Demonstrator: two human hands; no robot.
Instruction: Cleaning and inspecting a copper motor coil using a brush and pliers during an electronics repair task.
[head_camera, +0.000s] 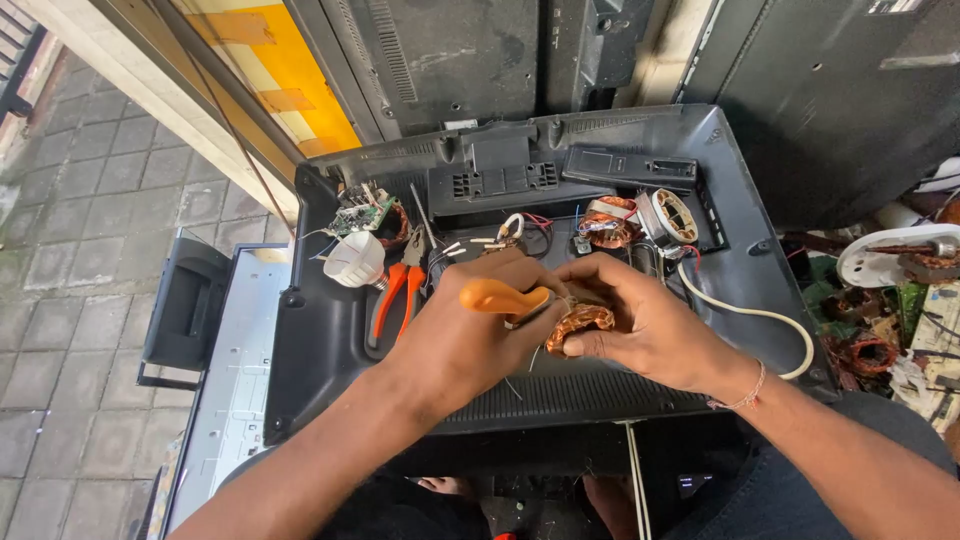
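My left hand (470, 330) grips an orange-handled tool (495, 296), its handle sticking out to the left over my knuckles. My right hand (645, 320) pinches a small copper wire coil (578, 322) between thumb and fingers, right beside the tool's tip. Both hands meet above the black plastic back cover (330, 340) of a flat screen that serves as a work surface. A thin string bracelet circles my right wrist.
On the cover lie orange-handled pliers (392, 298), a white bulb housing (355, 262), a small green circuit board (358, 215), more copper coils (608, 228), a round motor part (672, 216) and a white cable (770, 318). Scrap electronics pile at the right (890, 330). Paved ground lies left.
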